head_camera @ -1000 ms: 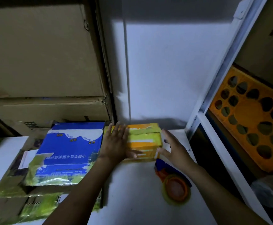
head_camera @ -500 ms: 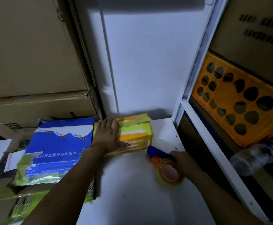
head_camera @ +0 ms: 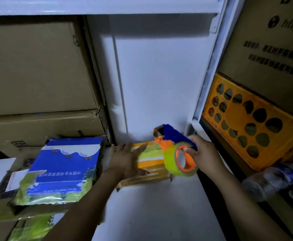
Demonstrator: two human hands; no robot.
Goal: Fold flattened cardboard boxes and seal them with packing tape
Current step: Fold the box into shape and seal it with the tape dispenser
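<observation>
On my feed the L hand (head_camera: 124, 160) lies flat on top of the small orange-and-yellow cardboard box (head_camera: 150, 162). Fingers are straight and slightly spread, palm down, gripping nothing. The box sits on the white tabletop (head_camera: 151, 209), towards the back and close to the white wall panel (head_camera: 159, 75). Its top is partly covered w/ yellow-green tape.

The R hand (head_camera: 205, 153) grips the orange-and-blue plastic tape dispenser (head_camera: 168, 138), fingers curled round the handle, thumb at the rim of the orange core. The roll of yellow-green packing tape (head_camera: 170, 162) on it stands on edge w/ its open centre facing me. The dispenser is off the table, over the box's R end, blue nose pointing up and back. I can't tell whether roll and box touch, as the roll hides that corner.

L of the box, just beside my L wrist, a blue-and-white printed carton (head_camera: 64, 164) lies on a pile of flat cardboard (head_camera: 1, 211) streaked w/ green tape. Behind the pile are large brown cardboard cartons (head_camera: 34, 66), stacked against the wall.

On the R, past the white shelf post (head_camera: 210, 66), an orange plastic crate w/ round holes (head_camera: 246, 126) stands tilted. There's a brown printed carton (head_camera: 272, 53) above it and a clear plastic bottle w/ blue label (head_camera: 271, 178) lying below it, blurred.
</observation>
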